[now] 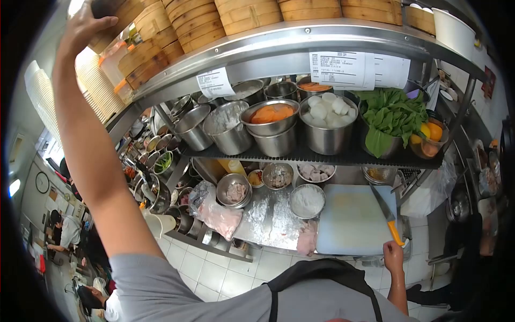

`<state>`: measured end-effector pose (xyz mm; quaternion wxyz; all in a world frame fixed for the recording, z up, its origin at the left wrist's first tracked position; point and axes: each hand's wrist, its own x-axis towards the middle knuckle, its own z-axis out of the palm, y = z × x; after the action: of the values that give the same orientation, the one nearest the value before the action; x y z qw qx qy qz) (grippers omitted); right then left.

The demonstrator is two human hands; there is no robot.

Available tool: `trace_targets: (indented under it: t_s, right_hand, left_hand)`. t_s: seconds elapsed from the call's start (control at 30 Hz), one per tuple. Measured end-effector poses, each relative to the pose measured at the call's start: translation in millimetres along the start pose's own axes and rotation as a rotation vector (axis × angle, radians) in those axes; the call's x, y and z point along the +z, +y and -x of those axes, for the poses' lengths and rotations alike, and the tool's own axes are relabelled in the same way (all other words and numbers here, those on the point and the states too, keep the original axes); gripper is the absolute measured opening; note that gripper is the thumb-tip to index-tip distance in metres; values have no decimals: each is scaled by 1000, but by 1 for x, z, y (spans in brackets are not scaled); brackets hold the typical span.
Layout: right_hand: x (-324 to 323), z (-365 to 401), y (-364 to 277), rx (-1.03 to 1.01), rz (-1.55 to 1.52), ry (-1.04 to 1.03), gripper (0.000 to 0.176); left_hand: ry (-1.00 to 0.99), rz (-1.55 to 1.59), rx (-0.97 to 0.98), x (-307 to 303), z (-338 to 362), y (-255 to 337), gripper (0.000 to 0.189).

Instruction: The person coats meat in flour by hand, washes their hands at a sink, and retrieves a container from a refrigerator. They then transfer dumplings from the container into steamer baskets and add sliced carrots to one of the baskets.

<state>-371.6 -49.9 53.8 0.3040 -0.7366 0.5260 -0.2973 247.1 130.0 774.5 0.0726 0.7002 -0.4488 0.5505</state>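
Note:
My left hand (83,27) is raised high at the upper left, beside the stacked bamboo steamers (193,24). Its thumb sticks out under a dark rounded object (105,6); the frame edge cuts off part of the fingers. Low on the right, my right hand (394,256) is closed at the butt of a knife's yellow handle (395,232). The knife blade (382,204) lies across a pale cutting board (348,220), pointing away from me. Left of the board is a bowl of white powder (307,200), with a piece of raw meat (307,238) at the counter's front edge.
A metal shelf (300,33) crosses above the counter. Below it stand metal pots with carrot slices (272,112), white balls (328,110) and leafy greens (391,115). A bag of meat (220,214) lies left. Co-workers (67,231) are at the far left.

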Motion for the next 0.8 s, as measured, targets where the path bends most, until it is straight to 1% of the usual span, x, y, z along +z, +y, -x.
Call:
trace_targets:
  t_s: [0.07,0.1,0.13,0.17,0.2,0.23,0.27,0.3,0.33,0.37,0.4,0.43,0.5,0.57,0.6,0.7,0.73,0.8]
  right_hand:
    - [5,-20,-5,-31,-32,-50,13]
    - [7,-28,-6,-45,-47,-77,13]
    - [12,-36,-6,-44,-109,-90,12]
    - [16,-43,-5,-41,-172,-102,12]
    - [19,-47,-7,-35,-235,-115,12]
    - [19,-51,-14,-31,-368,-107,12]
    - [21,-55,-24,-28,-503,-97,12]
    - [22,-60,-32,-26,-637,-87,12]
    - [22,-68,-31,28,-684,-68,13]
    - [20,-81,-24,81,-728,-47,16]
    - [23,-91,-22,136,-774,-24,19]
    - [29,-100,-26,93,-716,64,22]
    - [49,-111,-33,15,-601,234,28]
    - [79,-119,-29,-243,-157,271,36]
    - [92,-125,-29,-372,65,286,40]
    - [123,-118,-29,-361,273,-62,49]
    - [123,-117,-33,-357,281,-66,51]
    - [122,-114,-38,-344,290,-79,54]
  left_hand:
    - [-202,432,-65,-43,52,41,72]
    - [-109,434,-33,-55,90,72,68]
    - [-86,506,-139,-67,132,109,73]
    - [-33,438,36,-66,171,129,79]
    - [-27,661,24,-64,207,175,82]
    - [56,664,44,-64,233,233,77]
    - [-54,796,332,-39,249,249,73]
    - [-267,887,398,-21,272,286,66]
    - [-376,1036,416,9,299,332,61]
    - [-433,1133,415,42,331,382,60]
    - [-440,1232,385,67,360,429,60]
    - [-449,1194,383,93,391,476,57]
    - [-413,1152,383,143,445,551,56]
    - [-454,1034,381,201,509,621,57]
    - [-471,970,375,216,523,633,58]
    - [-396,1120,357,199,511,614,63]
    - [-349,1226,315,187,489,593,63]
    - [-36,1334,184,167,422,531,56]
